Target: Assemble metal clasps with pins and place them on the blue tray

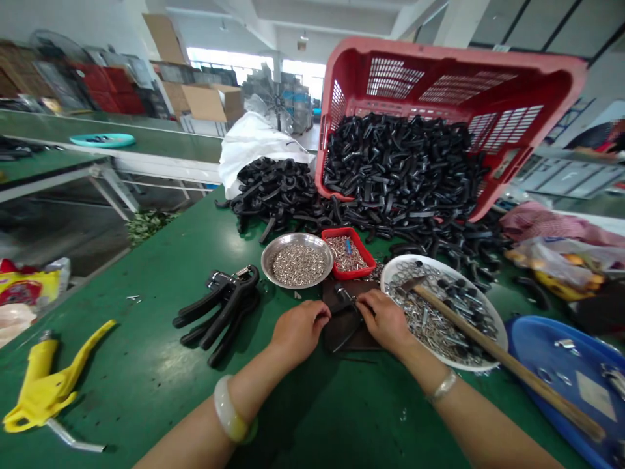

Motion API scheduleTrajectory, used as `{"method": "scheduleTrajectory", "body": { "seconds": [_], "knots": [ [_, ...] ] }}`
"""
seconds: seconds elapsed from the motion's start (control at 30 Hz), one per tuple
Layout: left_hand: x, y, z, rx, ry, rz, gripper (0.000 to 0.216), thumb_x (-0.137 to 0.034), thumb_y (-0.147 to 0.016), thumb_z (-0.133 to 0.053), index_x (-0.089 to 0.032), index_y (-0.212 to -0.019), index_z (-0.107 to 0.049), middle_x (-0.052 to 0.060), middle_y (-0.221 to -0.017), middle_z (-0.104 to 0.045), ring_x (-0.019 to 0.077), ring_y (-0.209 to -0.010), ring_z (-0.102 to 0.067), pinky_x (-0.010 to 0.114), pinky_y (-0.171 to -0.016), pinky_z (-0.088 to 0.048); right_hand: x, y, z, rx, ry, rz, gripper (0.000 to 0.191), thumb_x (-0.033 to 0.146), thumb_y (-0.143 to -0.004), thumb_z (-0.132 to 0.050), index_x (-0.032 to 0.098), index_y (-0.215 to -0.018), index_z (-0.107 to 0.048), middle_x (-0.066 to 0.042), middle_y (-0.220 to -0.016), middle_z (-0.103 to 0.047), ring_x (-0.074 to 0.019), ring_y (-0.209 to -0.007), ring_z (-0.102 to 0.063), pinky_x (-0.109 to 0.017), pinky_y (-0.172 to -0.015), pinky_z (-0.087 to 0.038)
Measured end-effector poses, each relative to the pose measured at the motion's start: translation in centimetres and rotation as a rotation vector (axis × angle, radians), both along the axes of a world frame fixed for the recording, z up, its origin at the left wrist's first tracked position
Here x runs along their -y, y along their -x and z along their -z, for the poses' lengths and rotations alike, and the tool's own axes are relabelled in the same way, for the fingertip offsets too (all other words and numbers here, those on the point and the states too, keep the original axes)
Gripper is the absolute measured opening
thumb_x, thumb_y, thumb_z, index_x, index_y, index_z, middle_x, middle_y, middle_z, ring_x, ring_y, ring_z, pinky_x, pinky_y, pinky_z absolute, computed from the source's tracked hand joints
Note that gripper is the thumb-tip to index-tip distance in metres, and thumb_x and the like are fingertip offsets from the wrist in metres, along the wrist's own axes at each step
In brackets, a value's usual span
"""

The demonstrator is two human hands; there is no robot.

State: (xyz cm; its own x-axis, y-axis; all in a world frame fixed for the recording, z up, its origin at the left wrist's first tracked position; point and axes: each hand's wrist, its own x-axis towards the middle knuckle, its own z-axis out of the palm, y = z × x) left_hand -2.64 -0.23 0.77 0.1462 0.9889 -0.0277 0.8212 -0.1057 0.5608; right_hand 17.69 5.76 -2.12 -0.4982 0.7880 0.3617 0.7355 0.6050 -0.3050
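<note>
My left hand (299,331) is closed, thumb and fingertips pressed together beside a dark block (333,335); whatever they hold, if anything, is too small to make out. On that block lies a black handle piece (355,335) with a metal fitting at its top end. My right hand (385,320) is pinched on this piece from the right. A pair of hand grips with black handles and a spring (227,306) lies to the left. Small metal pins fill a steel bowl (268,277) and a red tray (370,262) just beyond my hands.
A white basin (493,355) holds metal parts, with a wooden-handled hammer (512,368) across it. A blue tray (537,332) sits right, a yellow air gun (46,391) left. Behind, a tipped red crate (532,71) spills black handles (400,169).
</note>
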Motion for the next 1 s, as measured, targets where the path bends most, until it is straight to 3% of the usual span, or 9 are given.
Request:
{"method": "scheduleTrajectory", "body": {
  "seconds": [0.23, 0.63, 0.8, 1.0],
  "knots": [
    [-0.7, -1.3, 0.3, -0.170, -0.101, -0.062, 0.017, -0.027, -0.086, -0.041, -0.026, -0.091, -0.057, 0.000, -0.091, -0.059, 0.0148, -0.085, -0.053, 0.024, -0.069, -0.038, -0.6, -0.6, -0.3, 0.052, 0.047, -0.079, 0.016, 0.022, -0.087, -0.041, 0.016, -0.086, -0.056, -0.005, -0.083, -0.056, -0.0159, -0.079, -0.053, -0.027, -0.072, -0.043],
    [-0.8, -1.3, 0.3, -0.138, -0.036, -0.071, 0.015, -0.026, -0.086, -0.042, -0.026, -0.092, -0.056, 0.000, -0.096, -0.056, 0.0140, -0.089, -0.052, 0.024, -0.072, -0.039, -0.7, -0.8, -1.0, 0.177, 0.041, -0.135, 0.018, 0.022, -0.087, -0.038, 0.015, -0.086, -0.055, -0.007, -0.080, -0.056, -0.0164, -0.076, -0.054, -0.028, -0.071, -0.043],
    [-0.8, -1.2, 0.2, -0.128, 0.006, -0.073, 0.016, -0.025, -0.085, -0.043, -0.026, -0.093, -0.056, 0.000, -0.097, -0.056, 0.0133, -0.089, -0.053, 0.023, -0.071, -0.039, -0.8, -0.5, -1.5, 0.089, 0.094, -0.096, 0.017, 0.024, -0.085, -0.042, 0.015, -0.089, -0.056, -0.005, -0.081, -0.059, -0.0160, -0.076, -0.056, -0.028, -0.071, -0.044],
    [-0.9, -1.1, 0.4, -0.121, -0.017, -0.067, 0.016, -0.026, -0.085, -0.043, -0.027, -0.093, -0.056, -0.001, -0.096, -0.056, 0.0131, -0.086, -0.054, 0.023, -0.068, -0.039, -1.3, -0.4, -1.6, 0.002, 0.164, -0.154, 0.016, 0.022, -0.084, -0.047, 0.019, -0.091, -0.062, -0.003, -0.085, -0.062, -0.0144, -0.080, -0.057, -0.026, -0.074, -0.045]
  ]
}}
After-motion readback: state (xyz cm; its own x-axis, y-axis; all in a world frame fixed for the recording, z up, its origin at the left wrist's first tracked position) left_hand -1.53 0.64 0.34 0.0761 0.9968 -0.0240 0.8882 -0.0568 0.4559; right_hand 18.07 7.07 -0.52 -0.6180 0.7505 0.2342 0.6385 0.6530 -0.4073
